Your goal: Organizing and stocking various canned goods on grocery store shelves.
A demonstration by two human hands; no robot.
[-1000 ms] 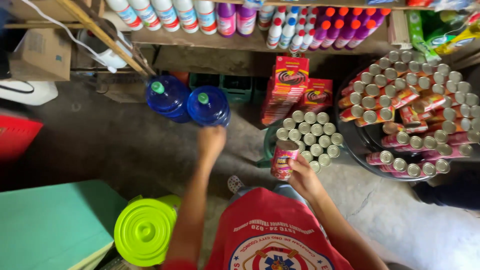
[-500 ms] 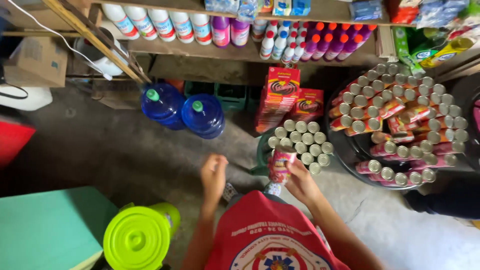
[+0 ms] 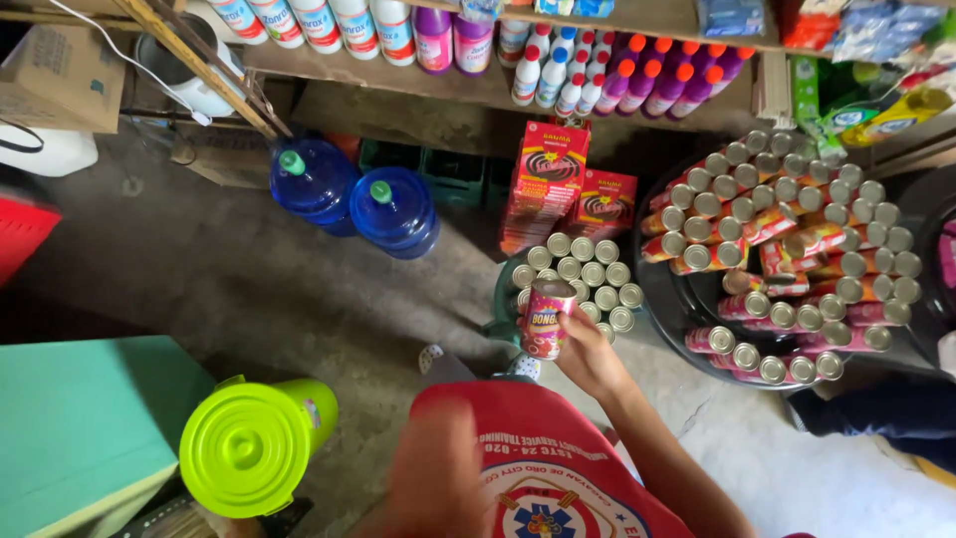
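A: Can [image 3: 546, 317], pink and red label, tilted, in the right hand [image 3: 588, 351]. Fingers wrapped round its lower side, closed on it. It sits in the air just above the near edge of the group of cans [image 3: 578, 274] standing upright on the floor.

B: Left hand?

A: Left hand [image 3: 438, 468] is a blur low in the frame, in front of the red shirt [image 3: 538, 478]. Nothing visibly in it, but can't tell how open it is.

B: Around it?

A: Red boxes [image 3: 548, 179] stacked behind the group. Big round black tray [image 3: 665, 309] to the right, piled with more cans lying on their sides. Two blue water jugs [image 3: 354, 194] to the left, lime green bucket [image 3: 254, 443] with lid near the left hand, shelf of bottles [image 3: 558, 60] up top.

B: Risks?

A: My read: grip is one-handed and on the lower side only, can tilted, so it could slip and drop onto the standing group, knocking several over. Cans are packed touching, so one bump would likely spread. The pile on the tray also looks loose and could roll if nudged.
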